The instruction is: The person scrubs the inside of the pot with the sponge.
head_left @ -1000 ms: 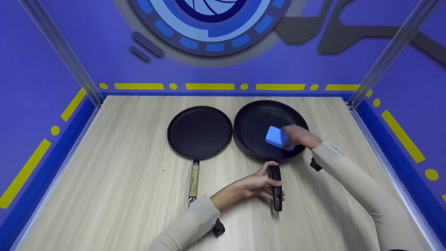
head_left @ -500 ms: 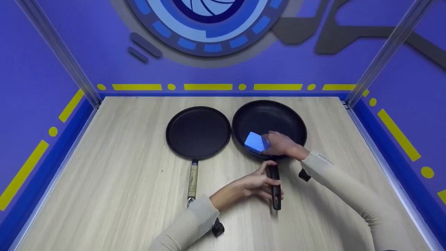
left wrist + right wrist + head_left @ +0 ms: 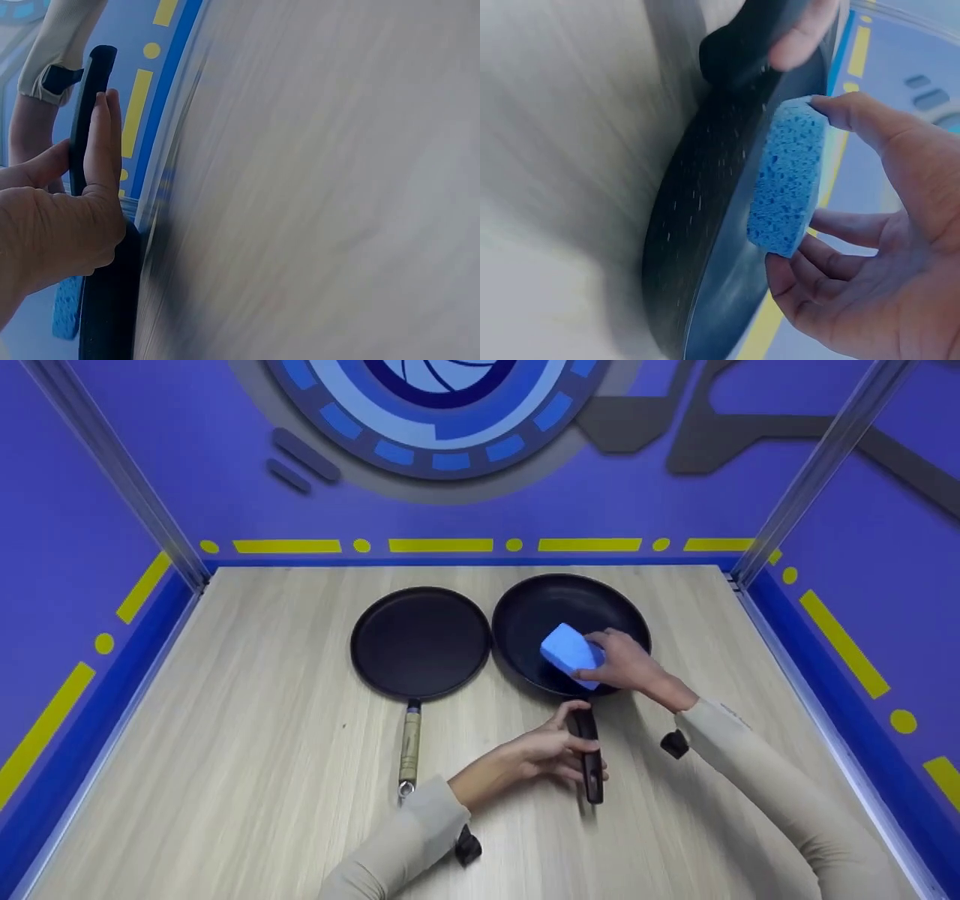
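My left hand [image 3: 547,750] grips the black handle [image 3: 591,761] of a deep frying pan [image 3: 525,615] at the right of the table. In the left wrist view the thumb and fingers lie on opposite sides of that handle. Over the same pan, my right hand [image 3: 630,660] pinches a blue sponge [image 3: 570,649] between thumb and fingertips. The right wrist view shows the sponge's porous face [image 3: 786,172] close over the pan's rim and inside wall. Left of this pan lies a flat black pan [image 3: 420,641] with a wooden handle [image 3: 410,746], touched by neither hand.
The two pans sit side by side near the back of the light wood table [image 3: 247,697]. Blue walls with yellow marks [image 3: 441,544] and metal corner posts [image 3: 825,465] enclose the table at the back and sides.
The sponge in my right hand moved left and toward me across the pan, then back up to the right, and is turned differently. My left hand keeps its hold on the handle.
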Tool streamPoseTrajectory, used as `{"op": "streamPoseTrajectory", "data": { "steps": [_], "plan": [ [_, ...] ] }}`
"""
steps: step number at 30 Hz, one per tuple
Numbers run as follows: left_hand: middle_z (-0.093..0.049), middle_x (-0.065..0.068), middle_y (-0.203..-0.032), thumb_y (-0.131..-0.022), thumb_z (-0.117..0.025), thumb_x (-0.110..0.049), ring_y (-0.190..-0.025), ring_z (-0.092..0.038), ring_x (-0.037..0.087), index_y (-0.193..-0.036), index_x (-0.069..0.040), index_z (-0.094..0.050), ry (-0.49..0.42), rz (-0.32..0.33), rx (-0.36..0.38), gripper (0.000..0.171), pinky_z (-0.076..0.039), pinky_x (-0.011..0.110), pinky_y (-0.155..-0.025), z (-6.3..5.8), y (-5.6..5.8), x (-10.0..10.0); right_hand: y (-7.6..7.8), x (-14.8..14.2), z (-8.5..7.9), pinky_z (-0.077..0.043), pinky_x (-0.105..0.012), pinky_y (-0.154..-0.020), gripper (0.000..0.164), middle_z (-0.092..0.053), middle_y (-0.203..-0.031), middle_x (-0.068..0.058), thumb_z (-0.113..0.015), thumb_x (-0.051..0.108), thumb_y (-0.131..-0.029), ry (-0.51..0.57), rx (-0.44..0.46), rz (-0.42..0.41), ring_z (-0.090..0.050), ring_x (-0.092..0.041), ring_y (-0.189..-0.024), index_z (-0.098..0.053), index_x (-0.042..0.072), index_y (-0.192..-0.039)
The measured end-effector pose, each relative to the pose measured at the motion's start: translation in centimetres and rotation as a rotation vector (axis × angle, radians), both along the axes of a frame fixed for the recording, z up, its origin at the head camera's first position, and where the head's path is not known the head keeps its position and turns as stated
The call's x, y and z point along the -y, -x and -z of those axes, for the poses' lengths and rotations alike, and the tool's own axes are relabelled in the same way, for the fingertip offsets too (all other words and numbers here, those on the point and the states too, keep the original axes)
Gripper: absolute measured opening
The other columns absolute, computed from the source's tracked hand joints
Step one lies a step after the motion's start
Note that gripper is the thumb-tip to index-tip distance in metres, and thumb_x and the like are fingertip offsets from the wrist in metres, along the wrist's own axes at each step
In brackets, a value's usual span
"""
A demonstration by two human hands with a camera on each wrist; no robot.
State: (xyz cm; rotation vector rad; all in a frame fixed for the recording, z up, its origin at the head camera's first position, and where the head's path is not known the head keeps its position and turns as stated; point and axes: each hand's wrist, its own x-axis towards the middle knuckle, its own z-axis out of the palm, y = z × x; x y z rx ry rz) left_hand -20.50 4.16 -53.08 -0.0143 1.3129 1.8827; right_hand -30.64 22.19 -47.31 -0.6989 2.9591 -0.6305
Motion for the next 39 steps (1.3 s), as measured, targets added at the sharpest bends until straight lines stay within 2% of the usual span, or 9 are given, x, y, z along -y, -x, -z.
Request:
{"op": "streamPoseTrajectory", "data": {
  "steps": [4,7,17,21,30,36,39],
  "plan": [
    [-0.072,0.028,-0.100,-0.096,-0.066,0.000,-0.110,-0.068,0.052,-0.142,-0.036,-0.035,0.001,-0.014,0.009,0.065,-0.059,0.057,-0.093,0.0,0.1,0.1,0.0,-2.0,-0.4,-0.052,-0.059,-0.097,0.076,-0.059,-0.130,-0.035,-0.082,0.033,-0.084,0.048,-0.010,0.086,-0.059,-0.046,-0.114,-0.053,-0.014,-0.136],
    [-0.072,0.027,-0.097,-0.096,-0.065,0.000,-0.110,-0.068,0.052,-0.142,-0.035,-0.036,-0.004,-0.020,0.011,0.065,-0.058,0.058,-0.094,0.0,0.2,0.1,0.0,-3.6,-0.5,-0.051,-0.061,-0.098,0.077,-0.057,-0.131,-0.037,-0.082,0.031,-0.085,0.073,-0.036,0.145,-0.057,-0.048,-0.116,-0.050,-0.015,-0.138],
    [-0.073,0.025,-0.095,-0.095,-0.067,0.000,-0.102,-0.073,0.046,-0.145,-0.035,-0.035,0.013,-0.033,-0.012,0.069,-0.065,0.050,-0.081,-0.1,0.3,0.2,0.7,-9.6,-0.1,-0.048,-0.067,-0.096,0.076,-0.053,-0.126,-0.044,-0.080,0.025,-0.086,0.105,-0.094,0.310,-0.054,-0.056,-0.114,-0.046,-0.021,-0.136],
    [-0.074,0.025,-0.097,-0.094,-0.068,0.000,-0.101,-0.074,0.046,-0.144,-0.034,-0.036,0.023,-0.033,-0.022,0.068,-0.065,0.047,-0.078,-0.1,0.2,0.3,0.7,-11.2,0.5,-0.049,-0.067,-0.097,0.079,-0.053,-0.126,-0.046,-0.078,0.028,-0.087,0.082,-0.049,0.354,-0.055,-0.057,-0.115,-0.044,-0.024,-0.136],
    [-0.074,0.023,-0.096,-0.094,-0.068,0.001,-0.095,-0.076,0.037,-0.147,-0.032,-0.036,-0.008,-0.024,-0.026,0.070,-0.065,0.048,-0.082,-0.3,0.1,0.6,0.6,-13.4,1.7,-0.053,-0.066,-0.091,0.080,-0.056,-0.122,-0.047,-0.074,0.036,-0.091,0.024,0.030,0.431,-0.060,-0.056,-0.109,-0.044,-0.025,-0.133],
    [-0.074,0.022,-0.099,-0.093,-0.070,0.001,-0.095,-0.077,0.034,-0.148,-0.031,-0.036,-0.019,-0.013,-0.033,0.072,-0.066,0.044,-0.078,-0.3,-0.1,0.9,0.3,-14.2,2.7,-0.054,-0.064,-0.091,0.081,-0.055,-0.122,-0.048,-0.071,0.039,-0.093,-0.009,0.103,0.443,-0.061,-0.057,-0.109,-0.044,-0.026,-0.132],
    [-0.075,0.025,-0.103,-0.093,-0.070,0.000,-0.093,-0.077,0.032,-0.147,-0.031,-0.036,-0.006,0.003,-0.047,0.071,-0.066,0.041,-0.074,-0.3,-0.2,1.0,0.1,-14.3,3.1,-0.053,-0.065,-0.094,0.085,-0.052,-0.127,-0.049,-0.070,0.041,-0.094,-0.022,0.139,0.441,-0.059,-0.058,-0.114,-0.040,-0.026,-0.136]
  ]
}}
